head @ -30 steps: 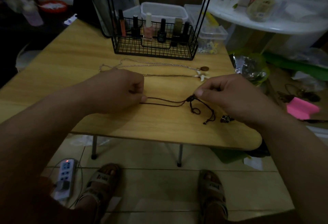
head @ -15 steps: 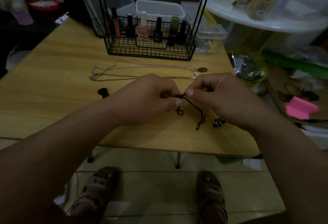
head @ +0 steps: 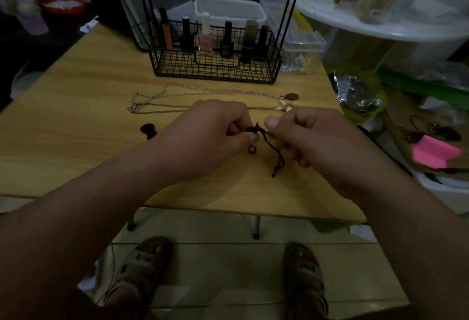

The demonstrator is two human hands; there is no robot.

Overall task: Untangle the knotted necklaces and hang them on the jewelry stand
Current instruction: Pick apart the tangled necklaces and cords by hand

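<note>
A dark brown cord necklace [head: 272, 148] hangs over the middle of the wooden table [head: 83, 142]. My left hand [head: 210, 134] pinches its knot from the left. My right hand [head: 312, 139] pinches the same cord from the right, and loose ends dangle below. A dark pendant [head: 148, 129] lies on the table left of my hands. Behind them lie a silver chain necklace [head: 203, 90] with a brown oval pendant [head: 291, 96] and a thin brown cord necklace [head: 162, 111] with a white starfish charm [head: 284, 108]. The black wire jewelry stand [head: 215, 66] stands at the back.
Several nail polish bottles [head: 205, 38] stand in the stand's basket. Clear plastic boxes [head: 302, 48] sit behind it. A white round table [head: 380, 25] with clutter is at the right, and bags and a pink note [head: 434, 152] lie on the floor there.
My left hand has moved right along the dark cord until it met my right hand at the knot. The stretched cord has gathered, uncovering the dark pendant on the table.
</note>
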